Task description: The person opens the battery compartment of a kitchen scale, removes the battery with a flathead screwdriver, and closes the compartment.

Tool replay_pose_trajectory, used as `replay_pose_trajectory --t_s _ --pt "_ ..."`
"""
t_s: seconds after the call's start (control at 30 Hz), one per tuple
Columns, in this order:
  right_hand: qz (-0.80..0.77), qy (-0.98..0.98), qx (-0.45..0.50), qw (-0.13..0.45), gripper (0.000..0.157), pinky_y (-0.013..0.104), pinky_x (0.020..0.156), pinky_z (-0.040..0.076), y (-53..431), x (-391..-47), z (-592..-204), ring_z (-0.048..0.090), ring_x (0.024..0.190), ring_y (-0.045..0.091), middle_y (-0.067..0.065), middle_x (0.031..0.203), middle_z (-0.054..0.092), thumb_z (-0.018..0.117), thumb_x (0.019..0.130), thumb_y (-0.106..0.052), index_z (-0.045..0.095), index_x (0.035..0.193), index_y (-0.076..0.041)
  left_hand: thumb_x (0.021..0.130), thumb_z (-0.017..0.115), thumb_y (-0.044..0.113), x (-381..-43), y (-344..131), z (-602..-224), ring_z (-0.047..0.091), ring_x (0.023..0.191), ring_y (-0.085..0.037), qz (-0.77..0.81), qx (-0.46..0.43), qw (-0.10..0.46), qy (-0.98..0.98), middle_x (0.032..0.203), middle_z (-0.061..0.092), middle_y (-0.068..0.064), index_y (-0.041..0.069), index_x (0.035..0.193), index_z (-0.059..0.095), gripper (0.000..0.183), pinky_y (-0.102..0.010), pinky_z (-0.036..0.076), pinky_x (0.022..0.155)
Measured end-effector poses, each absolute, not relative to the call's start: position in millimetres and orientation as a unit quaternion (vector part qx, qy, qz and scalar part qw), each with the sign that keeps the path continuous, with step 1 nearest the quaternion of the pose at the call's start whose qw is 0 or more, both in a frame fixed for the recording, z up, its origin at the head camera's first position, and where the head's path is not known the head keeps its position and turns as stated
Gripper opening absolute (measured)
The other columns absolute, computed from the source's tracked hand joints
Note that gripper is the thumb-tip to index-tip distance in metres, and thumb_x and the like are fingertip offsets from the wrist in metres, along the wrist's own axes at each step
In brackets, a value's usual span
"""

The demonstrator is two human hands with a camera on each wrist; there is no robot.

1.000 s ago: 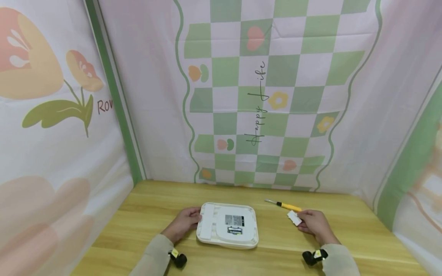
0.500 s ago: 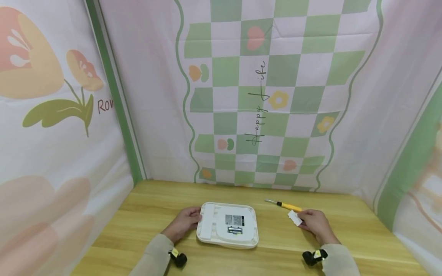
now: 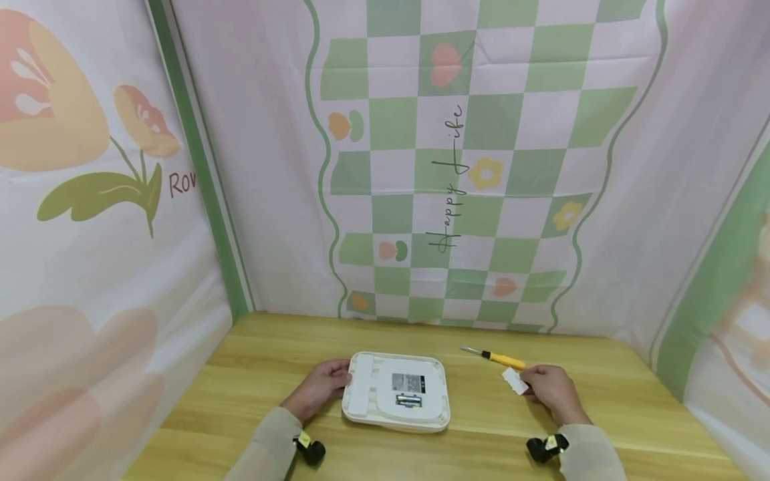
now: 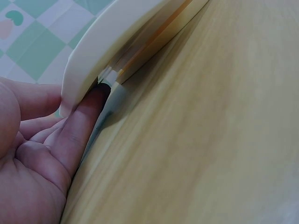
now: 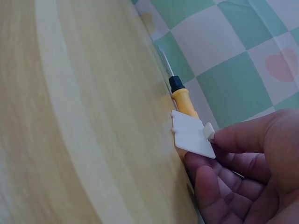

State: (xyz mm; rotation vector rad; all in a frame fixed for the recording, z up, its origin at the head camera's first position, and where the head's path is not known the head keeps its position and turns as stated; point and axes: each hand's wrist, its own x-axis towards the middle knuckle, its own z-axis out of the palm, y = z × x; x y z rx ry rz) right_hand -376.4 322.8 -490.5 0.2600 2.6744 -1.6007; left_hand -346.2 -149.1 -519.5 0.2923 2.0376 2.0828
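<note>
A white rounded-square device [image 3: 367,419] lies with its underside up on the table, a printed label and a battery compartment [image 3: 409,401] with batteries showing. My left hand [image 3: 321,389] grips its left edge; in the left wrist view the thumb is on the rim [image 4: 88,60] and a finger reaches beneath it. To the right, my right hand [image 3: 550,393] pinches a small white battery cover [image 5: 191,135] by its tab, between thumb and fingers. Just behind the cover lies a screwdriver [image 3: 504,360] with a yellow handle and black collar.
The wooden table [image 3: 289,341] reaches back to a fabric curtain [image 3: 442,167] with green checks. More printed fabric [image 3: 90,267] hangs along the left side. Black cameras [image 3: 309,451] are strapped to both wrists over beige sleeves.
The battery cover has tilted and shifted very slightly to the right in my right hand's fingers. My left hand, the device and the screwdriver stay where they were.
</note>
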Motion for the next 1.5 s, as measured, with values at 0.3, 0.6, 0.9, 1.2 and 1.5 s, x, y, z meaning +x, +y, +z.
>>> replay_pose_trajectory --t_s 0.3,0.6,0.9,1.2,1.5 --pt "-0.502 0.86 0.087 0.0 0.032 0.029 0.055 0.055 323.6 -375.3 -489.9 0.062 0.064 0.015 0.008 0.08 0.066 0.057 0.092 -0.01 0.062 0.109 0.016 0.099 0.054 0.007 -346.3 -149.5 -520.2 0.06 0.109 -0.026 0.706 0.095 0.103 0.694 0.123 0.06 -0.021 -0.015 0.139 0.038 0.048 -0.038 0.053 0.089" --pt "-0.479 0.874 0.086 -0.01 0.029 0.027 0.054 0.054 327.0 -377.3 -490.9 0.063 0.065 0.015 0.008 0.082 0.068 0.063 0.09 -0.011 0.066 0.104 0.014 0.099 0.054 0.007 -347.4 -150.1 -522.9 0.06 0.108 -0.026 0.709 0.096 0.098 0.692 0.123 0.06 -0.022 -0.016 0.139 0.039 0.048 -0.038 0.053 0.089" --pt "-0.45 0.889 0.074 -0.026 0.025 0.027 0.055 0.055 330.4 -376.5 -489.4 0.064 0.065 0.014 0.013 0.086 0.07 0.067 0.085 -0.012 0.071 0.098 0.01 0.099 0.056 0.007 -348.3 -150.4 -524.7 0.06 0.108 -0.026 0.71 0.094 0.098 0.691 0.123 0.06 -0.022 -0.016 0.139 0.038 0.05 -0.038 0.053 0.088" --pt "-0.394 0.916 0.049 -0.048 0.02 0.026 0.057 0.051 333.6 -376.1 -487.4 0.062 0.065 0.013 0.01 0.085 0.071 0.07 0.081 -0.016 0.075 0.089 0.002 0.099 0.055 0.008 -349.0 -150.2 -523.1 0.06 0.109 -0.026 0.71 0.101 0.1 0.69 0.125 0.058 -0.023 -0.015 0.139 0.038 0.049 -0.038 0.053 0.089" --pt "-0.363 0.93 0.043 -0.047 0.019 0.031 0.063 0.047 334.0 -373.7 -487.0 0.06 0.069 0.014 0.004 0.079 0.071 0.07 0.083 -0.019 0.077 0.088 -0.002 0.099 0.054 0.005 -346.0 -148.5 -521.2 0.061 0.107 -0.026 0.711 0.091 0.103 0.69 0.124 0.059 -0.024 -0.016 0.138 0.038 0.048 -0.038 0.054 0.088"
